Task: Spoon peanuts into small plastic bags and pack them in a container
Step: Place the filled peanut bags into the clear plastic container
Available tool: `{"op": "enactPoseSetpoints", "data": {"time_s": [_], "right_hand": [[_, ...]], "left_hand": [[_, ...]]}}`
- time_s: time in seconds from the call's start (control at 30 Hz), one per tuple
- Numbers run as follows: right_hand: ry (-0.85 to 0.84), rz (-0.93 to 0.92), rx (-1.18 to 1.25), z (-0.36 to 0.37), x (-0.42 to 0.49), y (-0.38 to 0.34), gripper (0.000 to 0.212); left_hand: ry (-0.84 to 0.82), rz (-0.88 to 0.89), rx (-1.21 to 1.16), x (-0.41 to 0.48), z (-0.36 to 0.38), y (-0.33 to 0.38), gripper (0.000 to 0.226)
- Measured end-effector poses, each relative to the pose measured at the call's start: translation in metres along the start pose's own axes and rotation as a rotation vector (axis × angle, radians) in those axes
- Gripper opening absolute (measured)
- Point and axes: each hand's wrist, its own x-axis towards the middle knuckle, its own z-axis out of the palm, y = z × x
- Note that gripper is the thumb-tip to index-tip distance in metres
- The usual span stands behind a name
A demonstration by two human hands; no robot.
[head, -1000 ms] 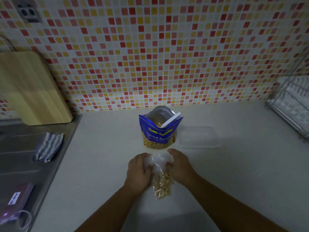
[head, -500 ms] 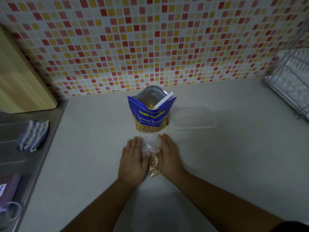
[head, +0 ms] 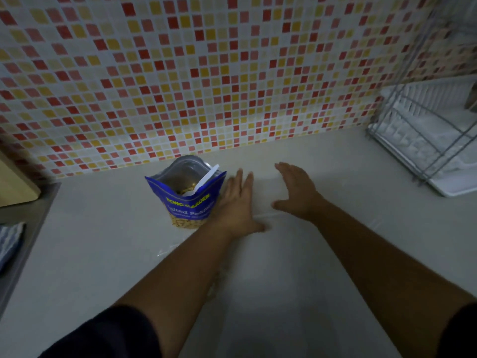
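An open blue peanut pouch stands near the tiled wall with a white spoon leaning inside it. Just to its right, my left hand lies flat with its fingers stretched forward. My right hand is spread open a little farther right. Between and under them sits the clear plastic container, faint in the dim light, with its front edge showing by my thumbs. The small clear bag with peanuts lies on the counter, mostly hidden under my left forearm. Neither hand holds anything.
A wire dish rack on a white tray fills the back right corner. At the left stand a wooden board and a steel sink surround with a striped cloth. The pale counter spreads around me.
Both hands have let go of the small bag and moved forward and right to the clear container. The bag now lies under my left forearm. The view has shifted closer.
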Motion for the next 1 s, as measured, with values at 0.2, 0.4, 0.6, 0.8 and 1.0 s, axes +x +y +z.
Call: {"op": "enactPoseSetpoints", "data": {"time_s": [0.2, 0.4, 0.6, 0.8, 1.0], "right_hand": [[-0.357, -0.143, -0.359, 0.013, 0.032, 0.013, 0.127], [-0.342, -0.175, -0.366, 0.035, 0.041, 0.011, 0.122], [-0.303, -0.130, -0.304, 0.032, 0.008, 0.006, 0.117], [-0.316, -0.192, -0.227, 0.031, -0.047, -0.002, 0.114], [-0.373, -0.203, -0.268, 0.043, -0.075, -0.015, 0.118]], "left_hand": [[-0.207, -0.163, 0.091, 0.036, 0.002, -0.007, 0.137], [-0.212, -0.188, 0.119, 0.044, 0.012, -0.009, 0.131], [-0.188, -0.138, 0.163, 0.023, 0.021, 0.001, 0.123], [-0.099, -0.061, 0.044, -0.037, 0.037, 0.006, 0.121], [-0.045, -0.001, -0.079, -0.083, 0.051, -0.022, 0.126]]}}
